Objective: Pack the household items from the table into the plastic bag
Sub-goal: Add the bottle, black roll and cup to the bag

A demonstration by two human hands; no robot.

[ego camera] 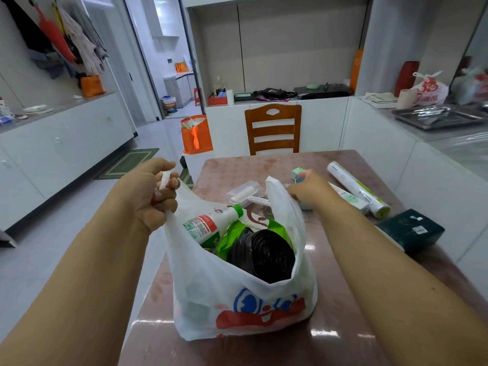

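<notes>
A white plastic bag (237, 294) with a red and blue print stands open on the table (343, 339). Inside lie a white bottle with a green cap (211, 223), a green packet (229, 239) and a roll of black bags (264, 252). My left hand (150, 191) is closed on the bag's left handle and holds it up. Beyond the bag's right handle, my right hand (309, 188) reaches over the table with its fingers at a small green and white box (298, 173); whether it grips the box is unclear. A lint roller (244, 194) lies behind the bag.
On the table's right side lie a white and green film roll (356, 188), a flat green and white pack (348, 198) and a dark green box (412, 231). A wooden chair (273, 128) stands at the far edge. An orange bag (196, 134) sits on the floor.
</notes>
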